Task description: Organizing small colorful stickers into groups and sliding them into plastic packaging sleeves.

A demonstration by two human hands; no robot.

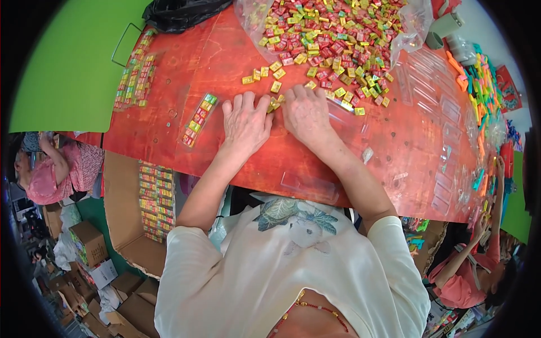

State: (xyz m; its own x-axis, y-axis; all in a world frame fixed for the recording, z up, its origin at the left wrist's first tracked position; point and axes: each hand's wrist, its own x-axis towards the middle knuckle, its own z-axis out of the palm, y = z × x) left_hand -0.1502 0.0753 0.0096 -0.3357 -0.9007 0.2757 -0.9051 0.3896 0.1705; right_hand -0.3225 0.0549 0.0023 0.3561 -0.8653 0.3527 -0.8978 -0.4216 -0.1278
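My left hand rests on the red table with its fingers bent and slightly apart, the thumb beside a few small yellow blocks. On the other side of those blocks, my right hand is curled with its fingers close together. Its fingertips are hidden, so what they hold, if anything, does not show. A clear narrow tray filled with a row of red, yellow and green blocks lies left of my left hand. Partly behind my right hand is another clear tray. Ahead, a large pile of small red and yellow blocks spills from a clear plastic bag.
Filled trays are grouped at the left edge beside a green board. Empty clear trays lie along the right side. A cardboard box with filled trays stands below left. Other people sit at both sides.
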